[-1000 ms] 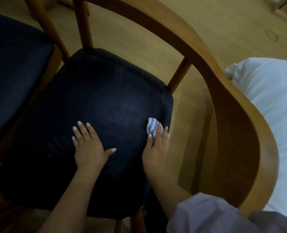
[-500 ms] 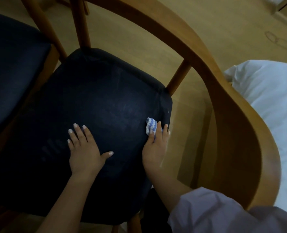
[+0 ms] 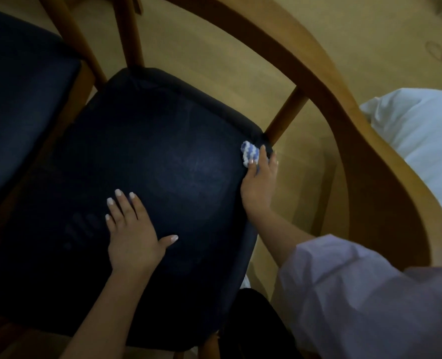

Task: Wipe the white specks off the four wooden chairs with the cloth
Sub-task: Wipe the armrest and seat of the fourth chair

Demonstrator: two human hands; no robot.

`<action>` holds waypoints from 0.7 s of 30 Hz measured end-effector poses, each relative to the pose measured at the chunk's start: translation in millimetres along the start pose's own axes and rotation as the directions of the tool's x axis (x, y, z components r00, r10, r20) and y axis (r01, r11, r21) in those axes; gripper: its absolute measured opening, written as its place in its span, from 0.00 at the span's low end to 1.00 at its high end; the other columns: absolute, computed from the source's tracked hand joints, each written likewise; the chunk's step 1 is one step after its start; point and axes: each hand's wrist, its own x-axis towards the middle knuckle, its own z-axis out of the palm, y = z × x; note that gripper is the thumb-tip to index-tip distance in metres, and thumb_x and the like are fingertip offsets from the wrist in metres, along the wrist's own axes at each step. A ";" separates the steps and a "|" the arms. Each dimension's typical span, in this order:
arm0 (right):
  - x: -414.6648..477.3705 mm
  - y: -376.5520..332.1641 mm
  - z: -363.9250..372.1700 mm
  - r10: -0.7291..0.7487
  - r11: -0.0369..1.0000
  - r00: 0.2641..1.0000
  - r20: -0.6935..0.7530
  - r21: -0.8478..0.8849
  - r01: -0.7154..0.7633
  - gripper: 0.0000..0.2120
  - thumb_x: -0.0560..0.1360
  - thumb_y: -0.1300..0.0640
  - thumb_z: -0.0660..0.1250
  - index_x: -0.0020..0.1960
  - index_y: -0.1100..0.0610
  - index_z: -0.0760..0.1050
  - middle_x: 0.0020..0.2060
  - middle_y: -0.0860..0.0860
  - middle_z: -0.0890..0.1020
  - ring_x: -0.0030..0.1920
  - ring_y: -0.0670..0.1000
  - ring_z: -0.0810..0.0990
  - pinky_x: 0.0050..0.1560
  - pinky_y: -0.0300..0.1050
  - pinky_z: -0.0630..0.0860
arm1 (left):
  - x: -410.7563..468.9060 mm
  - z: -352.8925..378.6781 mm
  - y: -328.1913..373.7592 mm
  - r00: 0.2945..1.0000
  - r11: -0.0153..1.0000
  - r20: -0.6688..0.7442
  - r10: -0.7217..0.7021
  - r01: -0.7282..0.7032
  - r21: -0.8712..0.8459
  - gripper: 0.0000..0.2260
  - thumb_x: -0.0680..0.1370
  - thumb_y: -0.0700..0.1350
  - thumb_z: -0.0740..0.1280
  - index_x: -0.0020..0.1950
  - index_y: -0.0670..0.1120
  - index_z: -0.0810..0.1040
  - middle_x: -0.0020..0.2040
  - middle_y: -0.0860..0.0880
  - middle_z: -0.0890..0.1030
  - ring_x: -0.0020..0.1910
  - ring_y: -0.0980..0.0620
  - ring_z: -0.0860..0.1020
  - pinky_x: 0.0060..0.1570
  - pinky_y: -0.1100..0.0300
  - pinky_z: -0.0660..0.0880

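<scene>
A wooden chair with a curved backrest [image 3: 370,141] and a dark navy seat cushion [image 3: 163,161] fills the view. My left hand [image 3: 131,234] lies flat on the cushion with fingers spread. My right hand [image 3: 260,182] presses a small blue-and-white cloth [image 3: 248,152] against the cushion's far right corner, beside a wooden spindle [image 3: 284,115]. The fingers lie straight over the cloth, which is partly hidden under them. No white specks show in this dim view.
A second chair with a dark cushion [image 3: 15,94] stands close on the left, its wooden posts [image 3: 72,40] beside the first chair. White bedding [image 3: 427,141] lies at the right. The floor [image 3: 214,47] is light wood.
My right hand has slid the cloth along the cushion's right edge toward the far corner by the spindle. My left hand stays flat on the cushion.
</scene>
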 end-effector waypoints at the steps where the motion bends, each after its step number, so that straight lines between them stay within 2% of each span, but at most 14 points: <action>1: 9.6 -3.0 -0.4 -0.011 1.000 1.000 -0.003 0.005 0.011 0.23 0.83 0.57 0.54 0.77 0.49 0.57 0.78 0.51 0.54 0.77 0.52 0.52 0.74 0.47 0.54 | 0.1 -0.1 -0.2 1.000 1.000 0.004 -0.004 0.004 0.010 0.52 0.72 0.69 0.59 0.73 0.35 0.33 0.73 0.33 0.33 0.74 0.36 0.36 0.73 0.47 0.43; 9: 38.0 -8.3 -2.7 -0.024 1.000 1.000 0.016 0.002 0.024 0.22 0.83 0.55 0.53 0.77 0.50 0.57 0.77 0.50 0.57 0.74 0.51 0.60 0.66 0.38 0.57 | -0.5 -0.8 2.1 1.000 1.000 0.019 -0.020 0.020 0.019 0.52 0.73 0.68 0.58 0.72 0.35 0.31 0.73 0.33 0.32 0.73 0.36 0.35 0.73 0.46 0.42; 11: 31.2 -7.0 -1.3 -0.050 0.998 0.998 0.024 -0.045 0.051 0.23 0.83 0.54 0.52 0.78 0.50 0.55 0.76 0.52 0.58 0.75 0.53 0.60 0.68 0.41 0.58 | -1.0 -1.3 2.6 1.000 0.999 0.015 -0.026 0.026 0.018 0.52 0.73 0.68 0.58 0.72 0.35 0.30 0.73 0.33 0.32 0.74 0.36 0.35 0.73 0.46 0.42; 14: 13.2 -6.7 0.7 -0.114 0.986 0.993 0.016 -0.122 0.116 0.24 0.83 0.56 0.53 0.78 0.51 0.53 0.76 0.54 0.58 0.76 0.55 0.56 0.74 0.53 0.60 | -1.9 -1.2 2.3 0.999 0.999 0.014 -0.032 0.031 0.037 0.52 0.73 0.69 0.57 0.68 0.35 0.26 0.72 0.33 0.32 0.74 0.36 0.35 0.73 0.46 0.42; 17: -12.8 -8.2 5.4 -0.099 0.987 0.994 0.043 -0.124 0.103 0.26 0.83 0.55 0.53 0.78 0.53 0.50 0.77 0.51 0.54 0.77 0.52 0.50 0.76 0.53 0.52 | -2.4 -1.9 2.6 0.999 0.998 0.018 -0.036 0.035 0.048 0.52 0.73 0.69 0.57 0.67 0.36 0.25 0.72 0.33 0.31 0.74 0.36 0.35 0.73 0.46 0.42; 19: -34.4 -8.5 8.5 -0.106 0.992 0.992 0.073 -0.061 0.111 0.27 0.82 0.54 0.55 0.78 0.54 0.49 0.78 0.50 0.52 0.77 0.50 0.48 0.76 0.54 0.52 | -2.6 -2.9 2.9 0.999 0.998 0.012 -0.034 0.033 0.056 0.52 0.72 0.69 0.57 0.67 0.35 0.26 0.72 0.33 0.32 0.74 0.36 0.36 0.73 0.46 0.42; 21: -57.4 -4.7 11.6 -0.188 0.977 0.974 0.128 -0.078 0.199 0.26 0.82 0.55 0.56 0.77 0.54 0.52 0.78 0.49 0.50 0.77 0.50 0.47 0.76 0.52 0.53 | -2.7 -4.4 3.5 0.999 0.997 0.012 -0.034 0.033 0.066 0.53 0.72 0.70 0.57 0.70 0.35 0.28 0.73 0.33 0.32 0.74 0.36 0.36 0.73 0.46 0.43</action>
